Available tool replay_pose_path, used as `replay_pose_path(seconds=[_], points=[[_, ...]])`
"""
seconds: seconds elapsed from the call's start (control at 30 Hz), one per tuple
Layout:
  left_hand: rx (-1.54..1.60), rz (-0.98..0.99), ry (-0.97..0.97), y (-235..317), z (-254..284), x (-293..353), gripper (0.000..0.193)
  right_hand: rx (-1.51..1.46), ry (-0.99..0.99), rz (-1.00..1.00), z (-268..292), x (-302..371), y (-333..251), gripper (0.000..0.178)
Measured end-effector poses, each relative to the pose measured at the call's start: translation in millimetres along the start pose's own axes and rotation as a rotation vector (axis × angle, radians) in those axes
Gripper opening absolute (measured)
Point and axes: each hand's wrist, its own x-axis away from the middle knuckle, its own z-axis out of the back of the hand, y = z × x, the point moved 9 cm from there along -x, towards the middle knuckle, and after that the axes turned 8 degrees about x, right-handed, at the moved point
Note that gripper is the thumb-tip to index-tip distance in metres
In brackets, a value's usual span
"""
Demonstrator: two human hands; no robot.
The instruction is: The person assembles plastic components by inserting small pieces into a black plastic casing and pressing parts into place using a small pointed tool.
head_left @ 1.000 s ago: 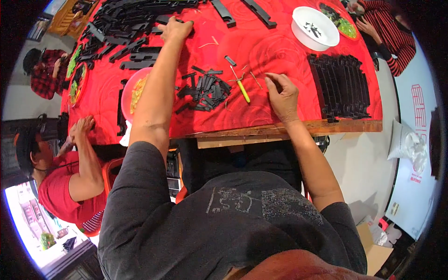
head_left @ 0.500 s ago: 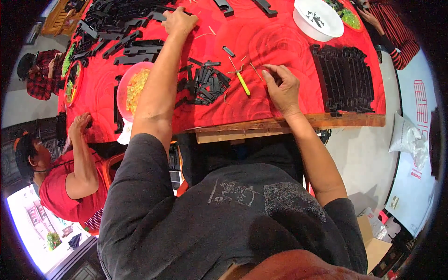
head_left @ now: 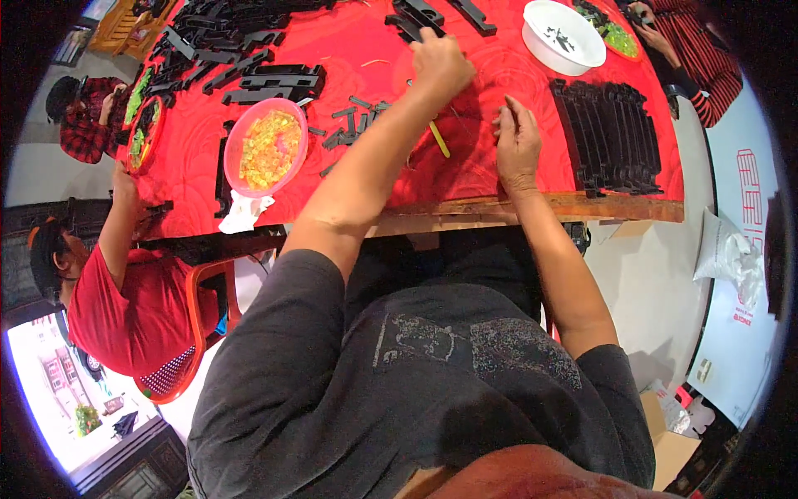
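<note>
My left hand (head_left: 442, 66) reaches out to the far middle of the red table. Its fingers are closed at the end of a long black plastic part (head_left: 405, 28), which lies next to similar parts; the wrist partly hides the grip. Beside the near edge, my right hand (head_left: 518, 148) is held over the cloth with its fingers apart and nothing in them. Between the hands lies a tool with a yellow handle (head_left: 440, 140), its far end hidden by my left arm. Small black strips (head_left: 351, 125) are scattered left of that forearm, which covers some of them.
A pink bowl (head_left: 234, 154) of yellow pieces stands at left, near a crumpled white tissue (head_left: 246, 213). Beyond it is a heap of black parts (head_left: 218, 37). A row of black parts (head_left: 611, 137) and a white bowl (head_left: 572, 65) are at right. Several other people sit around.
My left hand has moved right from the heap to the black parts at the far middle, where another part now lies. My right hand has shifted slightly right, its fingers straighter.
</note>
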Motion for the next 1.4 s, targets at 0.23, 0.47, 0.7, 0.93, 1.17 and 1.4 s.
replay_pose_path(seconds=[0.23, 0.47, 0.7, 0.93, 1.17, 1.4], points=[[0.261, -0.081, -0.219, 66, -6, 65, 0.028, 0.192, 0.286, 0.134, 27, -1, 4, 0.041], [0.403, -0.207, -0.282, 69, 5, 111, 0.026, 0.012, 0.293, 0.061, 31, -5, 9, 0.042], [0.580, -0.217, -0.123, 60, 26, 129, 0.031, 0.062, 0.249, 0.218, 25, 0, -7, 0.021], [0.353, -0.336, -0.127, 80, 40, 156, 0.034, 0.143, 0.204, 0.211, 17, -2, 2, 0.027], [0.497, -0.377, -0.168, 79, 48, 175, 0.044, 0.157, 0.197, 0.141, 26, 2, 8, 0.028], [0.586, -0.389, -0.173, 84, 45, 185, 0.051, 0.205, 0.165, 0.110, 50, 26, -2, 0.029]])
